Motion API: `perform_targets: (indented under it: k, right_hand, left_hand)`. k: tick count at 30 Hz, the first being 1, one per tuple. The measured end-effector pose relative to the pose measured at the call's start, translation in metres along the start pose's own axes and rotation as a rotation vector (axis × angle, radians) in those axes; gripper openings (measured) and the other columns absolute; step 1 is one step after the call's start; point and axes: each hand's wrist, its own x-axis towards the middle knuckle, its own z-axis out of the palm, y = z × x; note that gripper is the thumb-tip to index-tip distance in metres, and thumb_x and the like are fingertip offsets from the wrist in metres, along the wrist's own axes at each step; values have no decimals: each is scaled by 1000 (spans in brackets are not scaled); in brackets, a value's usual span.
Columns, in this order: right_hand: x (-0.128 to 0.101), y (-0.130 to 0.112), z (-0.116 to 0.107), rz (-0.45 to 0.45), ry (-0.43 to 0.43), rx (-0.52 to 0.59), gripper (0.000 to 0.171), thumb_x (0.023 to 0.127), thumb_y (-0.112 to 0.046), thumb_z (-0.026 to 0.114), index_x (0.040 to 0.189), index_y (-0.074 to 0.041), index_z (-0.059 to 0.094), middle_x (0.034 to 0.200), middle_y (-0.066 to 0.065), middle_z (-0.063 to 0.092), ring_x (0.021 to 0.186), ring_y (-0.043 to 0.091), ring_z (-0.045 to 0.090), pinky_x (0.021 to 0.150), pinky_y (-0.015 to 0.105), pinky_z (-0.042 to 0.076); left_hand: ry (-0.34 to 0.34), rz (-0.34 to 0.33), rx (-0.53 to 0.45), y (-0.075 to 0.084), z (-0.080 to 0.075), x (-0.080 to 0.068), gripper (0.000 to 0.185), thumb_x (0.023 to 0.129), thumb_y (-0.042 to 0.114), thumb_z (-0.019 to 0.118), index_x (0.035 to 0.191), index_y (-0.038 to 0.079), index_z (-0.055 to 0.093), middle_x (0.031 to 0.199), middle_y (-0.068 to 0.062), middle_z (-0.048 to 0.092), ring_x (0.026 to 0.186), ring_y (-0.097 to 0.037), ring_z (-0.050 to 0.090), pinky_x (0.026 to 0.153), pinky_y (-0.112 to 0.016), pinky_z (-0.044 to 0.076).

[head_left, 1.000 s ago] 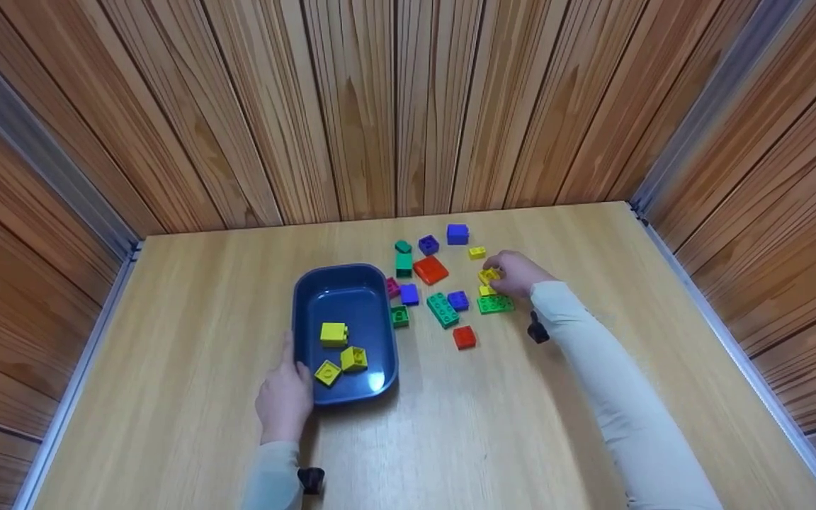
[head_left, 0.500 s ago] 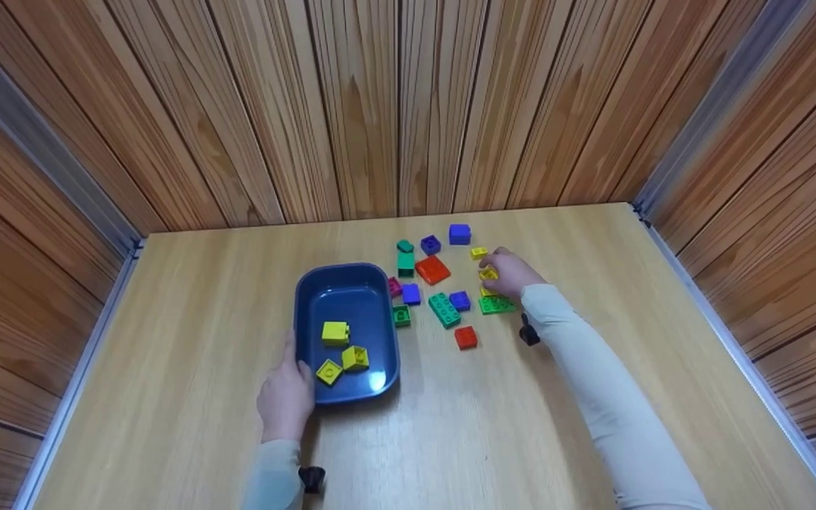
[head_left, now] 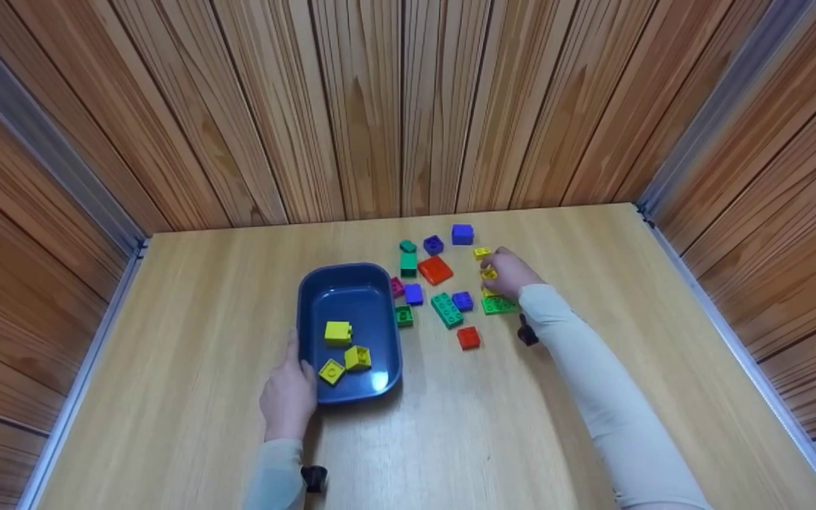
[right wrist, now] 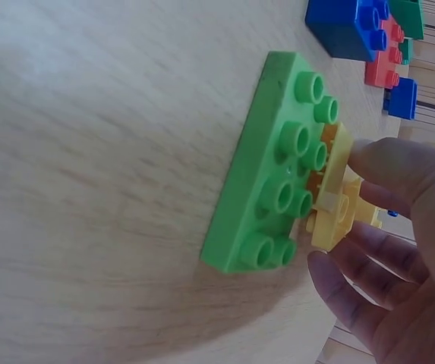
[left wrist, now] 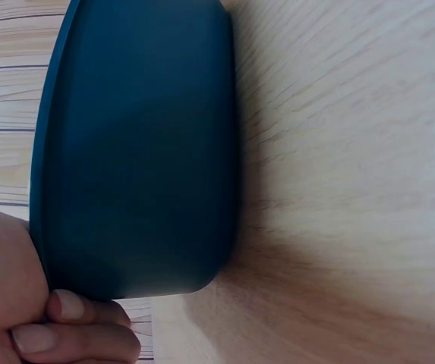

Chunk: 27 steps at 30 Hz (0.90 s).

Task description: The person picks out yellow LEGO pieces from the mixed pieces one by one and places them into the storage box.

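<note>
My right hand [head_left: 511, 273] pinches a yellow brick [right wrist: 337, 205] w/ green plate [right wrist: 274, 163] touching at 9 o'clock. It could drag along. Left hand [head_left: 286, 397] grips the tub [head_left: 309, 312].

A purpose-built recording booth, not a home: a pale wooden tabletop [head_left: 521, 439] boxed in by wood-panelled walls [head_left: 394, 106] on three sides, with aluminium corner rails [head_left: 720, 106].

Loose bricks lie toward the table's [head_left: 592, 234] far edge: red plate [head_left: 435, 270], two blue bricks [head_left: 462, 234], dark green long brick [head_left: 445, 309], small red brick [head_left: 468, 338].
</note>
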Motion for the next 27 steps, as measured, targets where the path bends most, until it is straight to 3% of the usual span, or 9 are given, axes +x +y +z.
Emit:
perform_targets:
  k: [7,18,27]
  right_hand:
    - [2,-1,4,-43,25,-35,28,87,-18,70,110,-4,66,112,14,53,103,30,55,94,46,43]
    - [3,-5,7,-63,28,10,20,82,-8,73,101,-7,69,109,12,56,104,30,55,95,48,43]
    - [3,-1,6,-60,17,-1,18,82,-9,74,99,-8,70,110,11,58,108,30,54,96,49,41]
  left_hand:
    - [30,35,16,-2,1,-2,63,99,17,47,154,17,18,58,-6,46,49,-21,45,49,-32,35]
    - [23,30,4,-2,1,-1,63,99,18,46,155,17,16,59,-6,47,49,-21,46,51,-33,37]
    - [38,37,7,-3,1,-1,63,99,17,47,154,17,18,58,-6,47,49,-21,46,50,-33,37]
